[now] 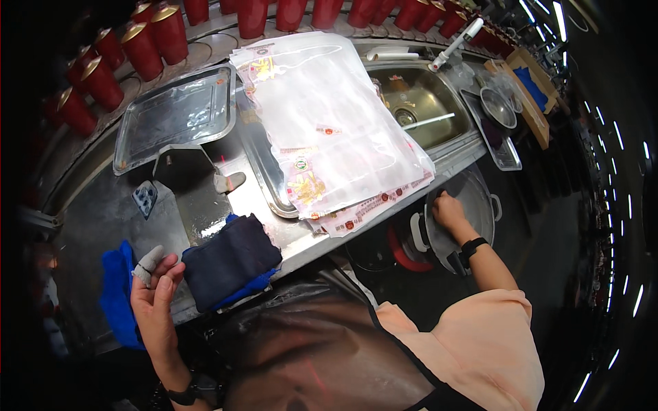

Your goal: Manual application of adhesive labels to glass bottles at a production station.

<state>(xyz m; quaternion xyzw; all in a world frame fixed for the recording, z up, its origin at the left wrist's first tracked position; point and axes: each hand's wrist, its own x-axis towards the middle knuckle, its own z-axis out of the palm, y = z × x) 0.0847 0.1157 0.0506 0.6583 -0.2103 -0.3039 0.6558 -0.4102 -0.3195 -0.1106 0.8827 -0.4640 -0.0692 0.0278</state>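
Note:
My left hand [156,294] is raised over the counter's near left edge, palm up, fingers loosely bent and apart. A grey cloth finger cover [147,264] sits on one of its fingertips, and I see nothing held. Beside that hand lies a folded dark cloth [232,259] over a blue one. My right hand [449,211] reaches down into a round metal pot [480,195] with light handles, below the counter by the sink. Its fingers are curled closed; whatever they hold, if anything, is hidden.
A stack of printed translucent sheets [336,103] covers the middle of the counter. Left of it are a metal tray [181,113], a second grey finger cover [229,181] and a blue cloth [118,294]. A sink [445,130] is at right; red cups [140,51] line the back.

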